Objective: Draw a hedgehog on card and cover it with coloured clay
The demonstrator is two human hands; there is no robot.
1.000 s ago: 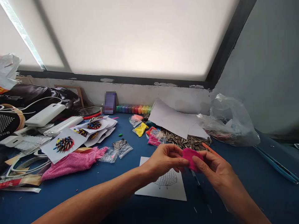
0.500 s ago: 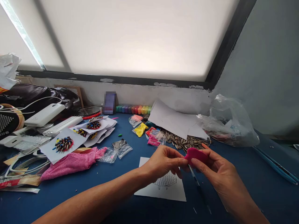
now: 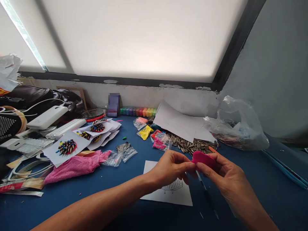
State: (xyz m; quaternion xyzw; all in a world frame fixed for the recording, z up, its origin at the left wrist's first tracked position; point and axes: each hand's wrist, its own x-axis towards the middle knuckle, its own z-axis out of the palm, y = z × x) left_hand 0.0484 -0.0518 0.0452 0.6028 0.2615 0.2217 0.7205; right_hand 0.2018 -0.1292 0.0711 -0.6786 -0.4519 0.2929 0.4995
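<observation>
A flattened piece of magenta modelling clay is held up between my two hands. My left hand pinches its left edge between thumb and fingers. The right side of the clay is gripped by my right hand, thumb in front and fingers behind. Below them lies a white sheet of paper with a line drawing of a round, short-legged animal, partly covered by my left hand. A pen lies on the blue table beneath the clay, its upper end hidden.
Striped sunflower seeds are heaped under white paper sheets. Small bags of clay lie nearby. At the left are seed-decorated paper cards, a pink cloth and white power banks. A plastic bag stands right.
The camera view has shifted very slightly. Both hands keep hold of the magenta clay, with the fingers hardly moved.
</observation>
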